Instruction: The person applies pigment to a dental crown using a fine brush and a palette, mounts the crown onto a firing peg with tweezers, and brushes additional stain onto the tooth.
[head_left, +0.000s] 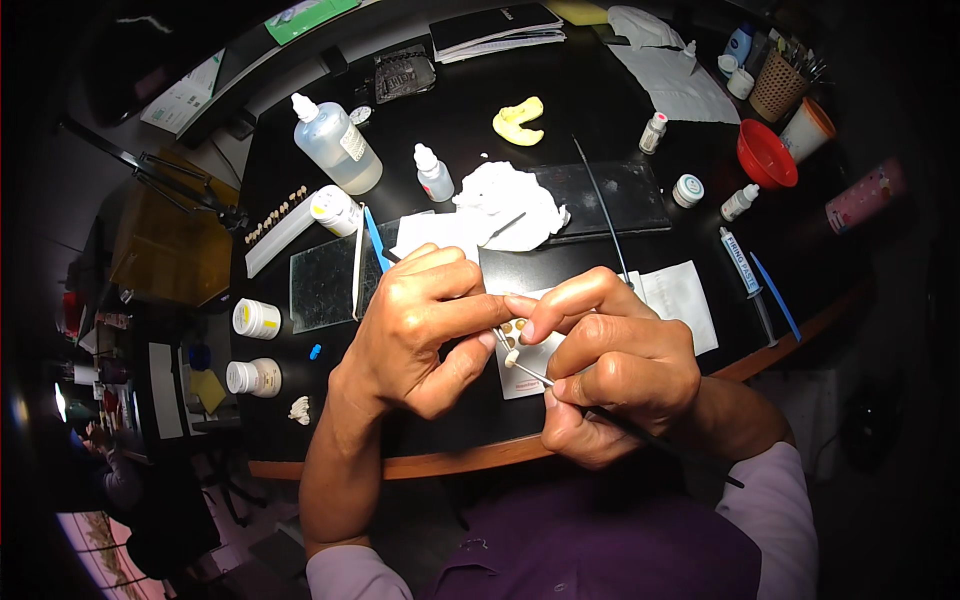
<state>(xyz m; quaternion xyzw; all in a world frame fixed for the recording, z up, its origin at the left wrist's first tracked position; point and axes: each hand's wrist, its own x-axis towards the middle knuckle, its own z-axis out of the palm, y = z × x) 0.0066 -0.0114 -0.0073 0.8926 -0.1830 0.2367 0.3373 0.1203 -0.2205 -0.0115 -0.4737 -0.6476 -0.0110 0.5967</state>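
The grip of the left hand (415,325) is narrow: thumb and forefinger pinch together around a thin metal holder (500,340) that carries a small pale tooth piece (511,357) at its lower end, just above the desk (300,440). The right hand (615,370) closes its grip on a slender dark-handled brush (640,432), whose handle runs back past the wrist toward the lower right while its fine tip meets the tooth piece. The right forefinger stretches left and touches the left forefinger's tip, so both hands lean on each other. Under them lies a white card (520,375) with a few small tan teeth in a row, and beside it a white paper sheet (685,300). A glass slab (325,285) sits left of the hands, with a blue-handled tool (375,240) lying at its right edge. Behind the hands lie a crumpled white tissue (505,205), a small dropper bottle (433,173), a large clear bottle (335,145) and a yellow dental cast (520,120). Two white jars (255,345) stand at the desk's left edge, and a red bowl (767,155) sits far right.
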